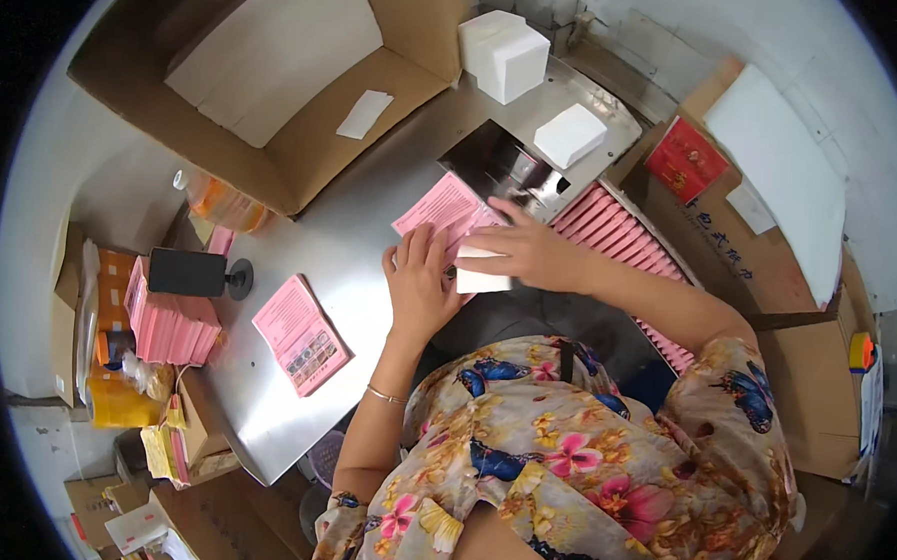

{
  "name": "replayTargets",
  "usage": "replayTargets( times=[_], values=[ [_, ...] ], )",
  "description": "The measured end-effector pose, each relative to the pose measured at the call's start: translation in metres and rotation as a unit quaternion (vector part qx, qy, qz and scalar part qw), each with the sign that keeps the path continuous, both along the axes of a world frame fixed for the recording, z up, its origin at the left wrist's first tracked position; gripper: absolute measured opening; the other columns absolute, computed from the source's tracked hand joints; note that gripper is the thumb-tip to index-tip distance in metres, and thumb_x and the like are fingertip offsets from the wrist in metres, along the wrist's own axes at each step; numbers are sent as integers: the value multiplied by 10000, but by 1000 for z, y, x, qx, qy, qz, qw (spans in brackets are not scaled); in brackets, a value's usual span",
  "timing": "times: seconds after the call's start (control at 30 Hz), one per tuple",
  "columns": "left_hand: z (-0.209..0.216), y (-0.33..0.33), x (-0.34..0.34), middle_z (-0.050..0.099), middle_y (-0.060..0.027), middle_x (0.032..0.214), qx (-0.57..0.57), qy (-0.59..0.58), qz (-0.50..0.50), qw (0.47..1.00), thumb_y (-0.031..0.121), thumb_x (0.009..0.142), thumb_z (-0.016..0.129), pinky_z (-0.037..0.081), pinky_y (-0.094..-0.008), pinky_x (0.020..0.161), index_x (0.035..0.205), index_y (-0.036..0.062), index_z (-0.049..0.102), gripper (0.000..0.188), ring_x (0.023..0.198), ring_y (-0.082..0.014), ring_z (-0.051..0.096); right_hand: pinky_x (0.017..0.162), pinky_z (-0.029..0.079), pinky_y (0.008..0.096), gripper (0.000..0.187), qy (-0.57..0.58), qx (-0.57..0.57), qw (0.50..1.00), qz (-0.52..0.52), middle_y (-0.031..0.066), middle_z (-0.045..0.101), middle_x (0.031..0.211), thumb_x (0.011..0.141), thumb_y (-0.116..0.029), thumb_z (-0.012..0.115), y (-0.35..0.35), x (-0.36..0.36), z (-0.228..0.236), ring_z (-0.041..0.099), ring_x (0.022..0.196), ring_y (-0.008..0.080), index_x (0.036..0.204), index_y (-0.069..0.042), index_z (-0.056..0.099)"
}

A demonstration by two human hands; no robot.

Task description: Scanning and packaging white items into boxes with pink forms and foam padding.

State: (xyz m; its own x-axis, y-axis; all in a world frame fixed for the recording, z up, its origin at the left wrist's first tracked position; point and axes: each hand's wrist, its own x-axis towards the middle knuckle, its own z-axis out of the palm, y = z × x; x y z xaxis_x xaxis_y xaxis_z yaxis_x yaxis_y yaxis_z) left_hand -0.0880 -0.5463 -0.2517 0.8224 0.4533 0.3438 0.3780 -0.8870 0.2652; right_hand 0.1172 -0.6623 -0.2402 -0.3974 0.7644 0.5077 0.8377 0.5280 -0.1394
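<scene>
A pink printed packet (442,202) lies at the metal table's near edge, in front of my body. My left hand (420,287) has its bent fingers over the packet's left side, gripping it; the thumb is mostly hidden. From the right, my right hand (538,256) holds a small white folded paper stack (482,273) against the packet's near end. Its thumb is out of sight and the index finger reaches over the packet. How far the white stack goes into the packet cannot be made out. Beyond the hands is a dark shiny plate (494,157).
A pile of pink packets (301,334) lies left on the metal table (272,422). More pink packets (620,242) stand in a row at right. White paper blocks (570,135) sit behind. A large open carton (303,174), a bottle (217,200) and a phone on a stand (187,273) border the table.
</scene>
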Motion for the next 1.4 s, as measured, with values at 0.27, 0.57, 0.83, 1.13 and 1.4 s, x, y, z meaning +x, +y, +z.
replayTargets(
  times=[0.27,0.57,0.83,1.13,1.4],
  values=[
    [7,-8,26,392,-160,1507,64,-58,52,995,299,766,763,257,-566,1099,1514,106,372,865,1385,-356,375,1174,153,615,361,-219,-200,942,-156,102,612,1295,891,-302,573,108,-46,0,544,1261,300,1192,-137,684],
    [23,6,8,588,-169,1200,-137,-28,86,986,265,856,692,404,-554,924,1162,42,663,379,1097,-365,551,876,511,423,235,86,51,974,-205,99,649,963,883,-190,622,33,52,12,633,947,302,1079,-91,705],
    [19,15,23,665,-162,949,-20,-22,-38,999,200,916,624,504,-432,752,1028,8,707,237,850,-359,633,729,527,462,254,71,-49,909,-407,137,617,888,897,-269,621,6,126,-3,648,867,331,1048,-80,699],
    [17,1,-17,618,-162,1181,-116,-52,-102,987,167,876,653,433,-461,965,1163,30,647,318,1118,-365,567,940,462,485,366,-69,105,912,-390,138,678,1103,852,-168,635,13,122,-2,642,1036,336,1212,-113,678],
    [12,-9,-1,438,-246,1444,-2,-43,-4,999,271,857,676,323,-569,1056,1268,6,589,497,1352,-414,396,1123,374,474,637,64,39,980,-186,73,666,1278,691,90,573,8,105,12,607,1214,227,1294,-109,632]
  ],
)
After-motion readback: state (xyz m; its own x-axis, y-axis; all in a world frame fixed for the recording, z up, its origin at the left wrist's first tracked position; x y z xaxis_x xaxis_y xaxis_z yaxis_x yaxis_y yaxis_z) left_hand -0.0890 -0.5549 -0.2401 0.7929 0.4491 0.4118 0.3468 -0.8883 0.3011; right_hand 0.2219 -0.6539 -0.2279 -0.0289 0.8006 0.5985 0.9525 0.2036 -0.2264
